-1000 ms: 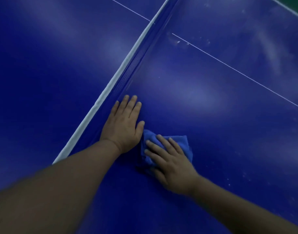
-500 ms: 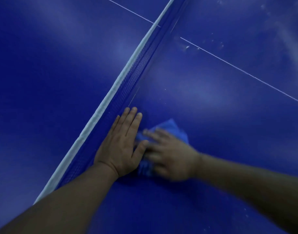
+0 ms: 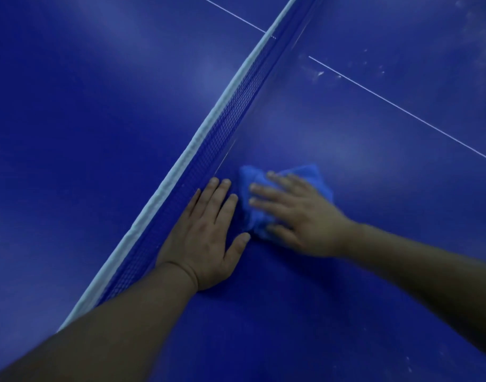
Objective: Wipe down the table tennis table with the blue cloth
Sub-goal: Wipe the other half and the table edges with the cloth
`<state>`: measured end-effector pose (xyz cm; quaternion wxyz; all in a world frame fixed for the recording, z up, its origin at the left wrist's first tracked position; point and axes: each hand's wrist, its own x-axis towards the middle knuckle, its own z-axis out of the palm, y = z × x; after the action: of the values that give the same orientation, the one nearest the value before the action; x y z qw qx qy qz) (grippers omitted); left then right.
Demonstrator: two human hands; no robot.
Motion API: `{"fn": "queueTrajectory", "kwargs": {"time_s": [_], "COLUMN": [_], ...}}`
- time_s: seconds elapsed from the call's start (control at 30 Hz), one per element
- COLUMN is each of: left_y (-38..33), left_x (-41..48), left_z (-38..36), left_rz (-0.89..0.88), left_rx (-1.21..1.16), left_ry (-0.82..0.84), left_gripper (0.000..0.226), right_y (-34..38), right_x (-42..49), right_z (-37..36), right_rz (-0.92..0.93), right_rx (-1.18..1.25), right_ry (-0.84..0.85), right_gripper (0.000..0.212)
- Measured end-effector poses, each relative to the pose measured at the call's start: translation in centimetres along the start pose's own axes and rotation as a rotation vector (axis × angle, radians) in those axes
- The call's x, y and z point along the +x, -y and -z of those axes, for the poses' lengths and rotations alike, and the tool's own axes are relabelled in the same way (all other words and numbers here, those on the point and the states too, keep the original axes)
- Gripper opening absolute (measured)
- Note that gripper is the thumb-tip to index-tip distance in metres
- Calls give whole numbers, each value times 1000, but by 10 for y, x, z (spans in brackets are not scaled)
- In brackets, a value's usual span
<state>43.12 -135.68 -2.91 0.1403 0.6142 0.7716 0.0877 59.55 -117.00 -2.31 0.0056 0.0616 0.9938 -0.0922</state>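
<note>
The dark blue table tennis table [image 3: 374,271] fills the view. A crumpled blue cloth [image 3: 308,173] lies on it just right of the net. My right hand [image 3: 296,216] presses flat on the cloth with straight, spread fingers, covering most of it. My left hand [image 3: 206,235] rests flat on the table beside the net's foot, fingers straight, its thumb tip close to the cloth's near edge.
The net [image 3: 230,117], blue mesh with a white top band, runs diagonally from the lower left to the top middle. A thin white centre line [image 3: 401,107] crosses the right half. White dust specks [image 3: 320,73] lie near the line by the net.
My right hand has slid the cloth forward along the net, from level with my left wrist to beside its fingers. My left hand has stayed flat on the table.
</note>
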Motion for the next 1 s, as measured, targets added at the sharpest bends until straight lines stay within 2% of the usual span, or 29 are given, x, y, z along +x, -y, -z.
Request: {"fn": "queueTrajectory", "kwargs": {"time_s": [0.1,0.13,0.17,0.3,0.37,0.43,0.5,0.53,0.57,0.6,0.67,0.73,0.8,0.83,0.93,0.97,1.0], "left_y": [-2,-3,-5,-12,-12,-12,-12,-11,-11,-11,-8,-7,-7,-6,-8,-7,-7], "left_x": [0,0,0,0,1,4,2,1,2,2,1,0,0,0,1,1,0], "left_z": [-1,-1,-1,0,0,1,0,0,1,0,-7,-11,-10,-10,-9,-9,-9], "left_rz": [21,35,51,112,135,117,113,111,100,79,12,-36,-27,-17,-13,-13,-11], "left_rx": [64,68,64,35,61,76,69,67,68,68,50,26,46,72,127,129,124], "left_ry": [32,44,47,53,50,57,68,63,66,55,-24,-73,-49,-27,10,9,10], "left_gripper": [84,87,90,103,104,103,102,101,100,98,91,86,85,84,83,83,83], "right_y": [-52,-54,-44,-1,-21,-67,-113,-120,-114,-97,-44,-9,-24,-43,-107,-112,-104], "right_x": [3,6,11,46,75,96,97,94,90,84,66,53,69,83,111,113,113], "right_z": [14,15,12,3,10,18,33,35,31,25,12,3,10,11,36,43,40], "right_rz": [-376,-420,-380,64,79,-158,-450,-530,-512,-410,-124,94,149,50,-455,-567,-587], "right_rx": [-17,-17,-29,-39,-72,-47,-51,-59,-95,-120,-79,-34,-89,-101,-120,-77,-66], "right_ry": [-90,-96,-91,5,-38,-114,-107,-109,-114,-131,-113,-11,25,5,-65,-55,-53], "right_gripper": [54,55,55,53,51,50,59,65,65,62,54,53,52,53,71,78,79]}}
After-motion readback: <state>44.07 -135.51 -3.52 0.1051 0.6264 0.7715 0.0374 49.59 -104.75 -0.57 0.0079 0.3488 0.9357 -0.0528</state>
